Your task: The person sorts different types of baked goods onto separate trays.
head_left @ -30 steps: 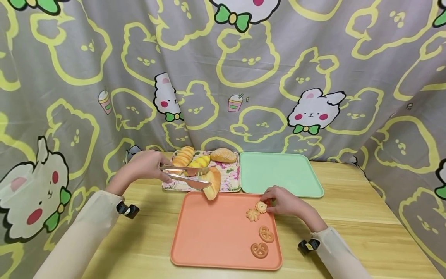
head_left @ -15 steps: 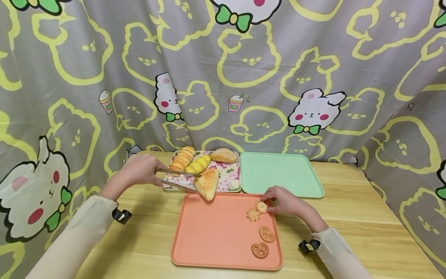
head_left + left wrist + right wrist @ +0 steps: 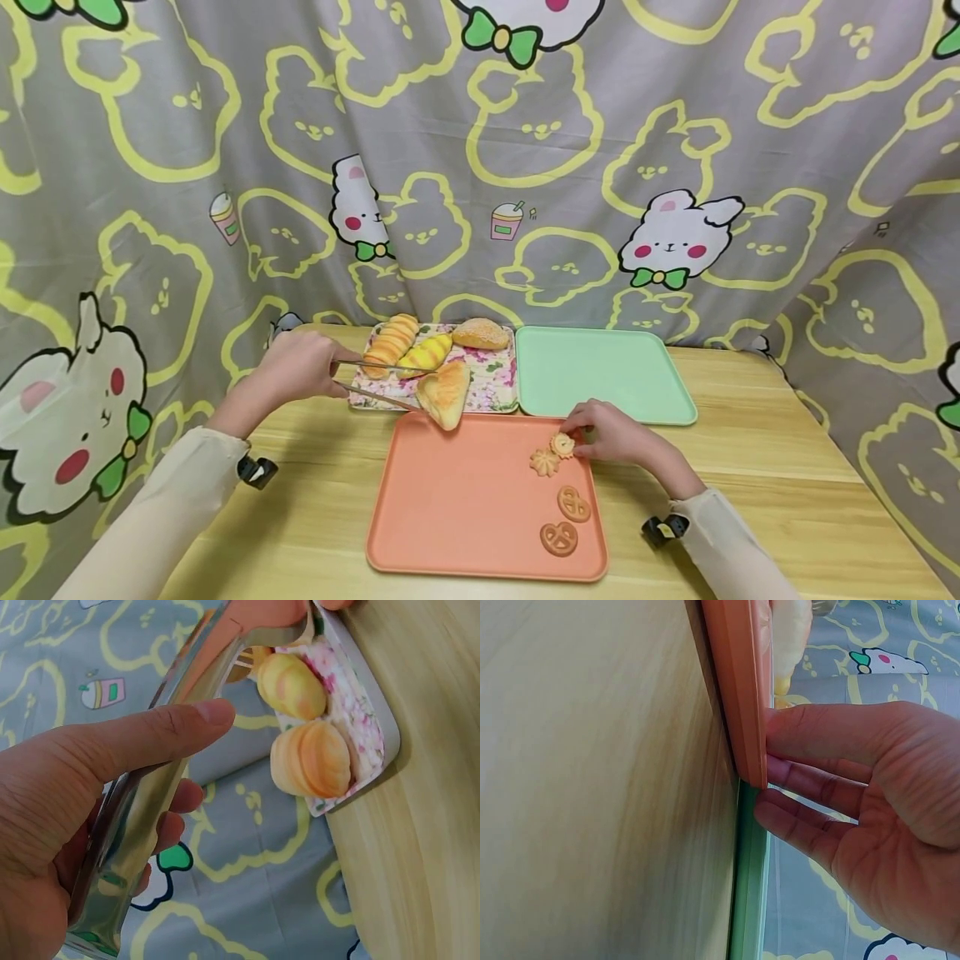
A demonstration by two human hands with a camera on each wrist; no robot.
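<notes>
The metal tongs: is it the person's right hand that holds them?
No, the left wrist view shows the left hand gripping the metal tongs.

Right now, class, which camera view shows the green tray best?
The head view, where the green tray appears nearly whole. The right wrist view catches only its edge; the left wrist view shows none of it.

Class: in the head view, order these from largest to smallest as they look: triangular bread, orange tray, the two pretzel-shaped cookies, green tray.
1. Orange tray
2. Green tray
3. Triangular bread
4. Nearer pretzel-shaped cookie and farther pretzel-shaped cookie: too alike to rank
</notes>
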